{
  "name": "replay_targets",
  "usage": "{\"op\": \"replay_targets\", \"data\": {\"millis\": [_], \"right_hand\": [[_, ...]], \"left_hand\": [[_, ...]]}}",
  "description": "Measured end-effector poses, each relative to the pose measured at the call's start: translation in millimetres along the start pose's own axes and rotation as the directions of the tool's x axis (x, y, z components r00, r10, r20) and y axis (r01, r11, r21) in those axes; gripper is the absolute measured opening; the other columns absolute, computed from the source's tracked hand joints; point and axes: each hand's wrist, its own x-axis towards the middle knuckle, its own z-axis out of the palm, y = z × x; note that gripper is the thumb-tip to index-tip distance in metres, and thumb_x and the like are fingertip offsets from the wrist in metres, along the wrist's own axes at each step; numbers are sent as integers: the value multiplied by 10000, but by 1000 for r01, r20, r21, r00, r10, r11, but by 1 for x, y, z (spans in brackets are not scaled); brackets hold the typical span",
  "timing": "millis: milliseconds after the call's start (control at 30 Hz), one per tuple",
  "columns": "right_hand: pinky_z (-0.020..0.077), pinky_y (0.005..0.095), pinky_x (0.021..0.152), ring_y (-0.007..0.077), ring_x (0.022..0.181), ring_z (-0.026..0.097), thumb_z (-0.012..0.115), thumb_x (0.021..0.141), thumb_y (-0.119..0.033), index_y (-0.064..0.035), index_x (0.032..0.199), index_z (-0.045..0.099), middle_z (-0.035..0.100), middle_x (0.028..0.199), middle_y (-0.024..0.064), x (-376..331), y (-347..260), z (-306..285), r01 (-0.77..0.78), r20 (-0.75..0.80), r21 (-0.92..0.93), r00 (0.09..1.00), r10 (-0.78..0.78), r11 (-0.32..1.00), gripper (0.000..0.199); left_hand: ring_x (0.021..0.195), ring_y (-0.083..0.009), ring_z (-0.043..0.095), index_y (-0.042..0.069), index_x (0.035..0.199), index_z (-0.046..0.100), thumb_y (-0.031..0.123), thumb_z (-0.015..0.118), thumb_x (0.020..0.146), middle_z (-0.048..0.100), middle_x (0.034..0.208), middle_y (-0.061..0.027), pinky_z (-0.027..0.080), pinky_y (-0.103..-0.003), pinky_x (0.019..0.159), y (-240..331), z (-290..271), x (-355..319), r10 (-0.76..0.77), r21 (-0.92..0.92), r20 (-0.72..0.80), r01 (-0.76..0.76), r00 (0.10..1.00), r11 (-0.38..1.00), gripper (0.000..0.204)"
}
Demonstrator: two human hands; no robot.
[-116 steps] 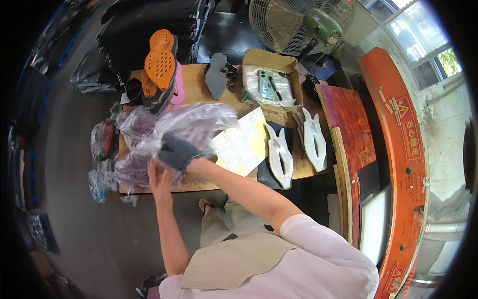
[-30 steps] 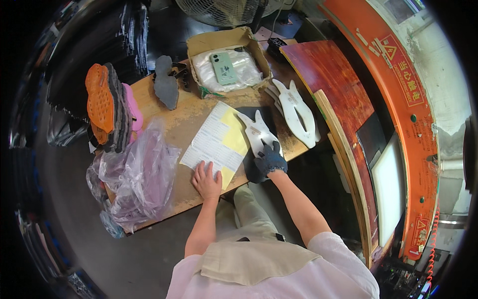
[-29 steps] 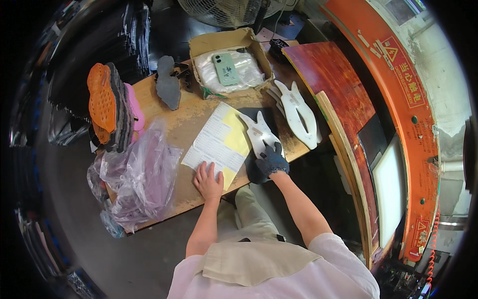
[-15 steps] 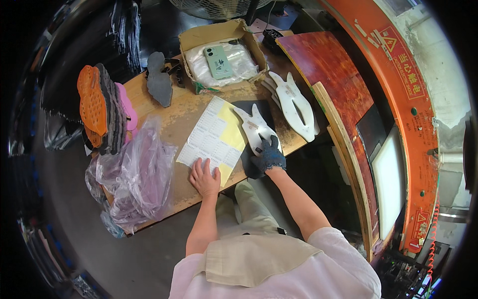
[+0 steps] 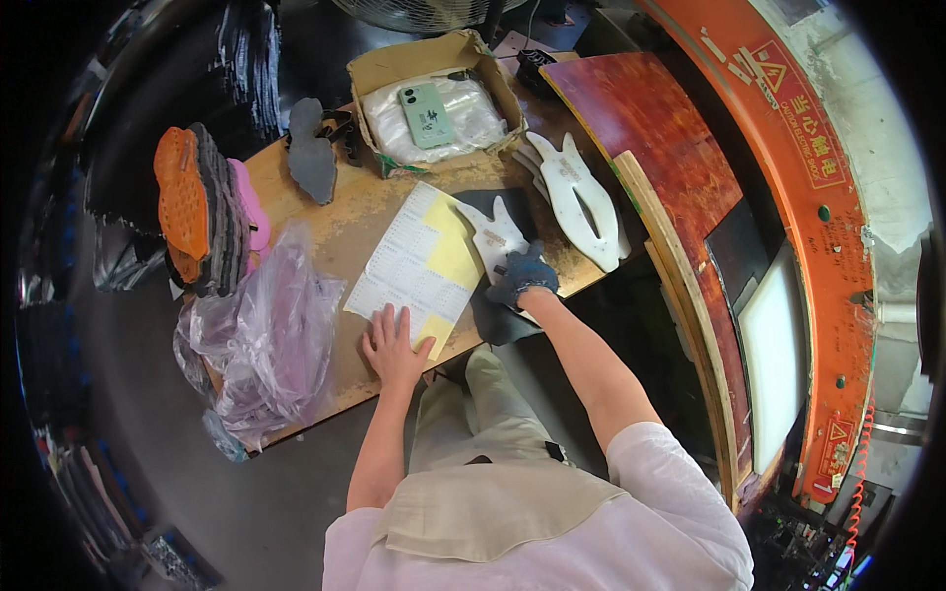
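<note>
My bare left hand (image 5: 397, 353) lies at the near edge of a white-and-yellow printed sheet (image 5: 409, 266), fingers spread and thumb out to the side. My right hand (image 5: 522, 278) wears a dark blue glove. It rests over the lower part of a white two-pronged template (image 5: 493, 236), fingers apart and slightly bent, hiding that part. Beneath the template is a dark flat sheet (image 5: 507, 327), which sticks out past the table edge. Farther right, a second white template (image 5: 576, 207) with a long slot lies on top of similar pieces.
A cardboard box (image 5: 424, 59) holds clear plastic bags and a green phone (image 5: 428, 115). Purple plastic wrapping (image 5: 276, 345) covers the table's left end. Behind it stand orange (image 5: 182, 192), grey and pink shaped pads. A reddish board (image 5: 655, 148) and an orange machine frame (image 5: 818, 197) border the right.
My gloved right hand has shifted a little farther up the white template, its fingers looking more bunched. My left thumb has spread wider beside the printed sheet. The whole view has shifted slightly.
</note>
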Motion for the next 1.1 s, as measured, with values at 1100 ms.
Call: {"op": "replay_targets", "data": {"millis": [1100], "right_hand": [[501,397,953,338,1102,611,789,594,-458,-113,1157,635,279,1483,199,-19,66,0,110,46,-39,993,-108,993,678]], "left_hand": [[1380,-386,276,118,1391,464,444,625,838,302,1506,-197,288,-553,1036,39,6,28,-153,27,34,152,988,988,662]]}}
